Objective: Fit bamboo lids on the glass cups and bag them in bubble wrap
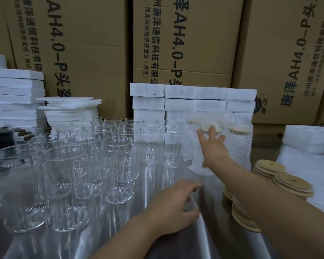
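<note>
Several bare glass cups (118, 165) stand in rows on the shiny metal table (176, 245), left of centre. At the back right stand bubble-wrapped cups (238, 141) with bamboo lids inside. My right hand (212, 146) reaches forward with its fingers spread against the nearest wrapped cup (195, 157), thumb low at its side. My left hand (172, 208) hovers low over the table in front of the glasses, fingers loosely curled, nothing visible in it. Stacks of round bamboo lids (292, 184) lie to the right of my right forearm, with more lids (241, 214) under it.
White foam blocks (193, 101) are stacked behind the cups and at the left (15, 94). Large cardboard boxes (195, 43) wall off the back. Bubble wrap sheets (310, 165) and more foam (309, 137) lie at the right. A dark object (0, 137) sits far left.
</note>
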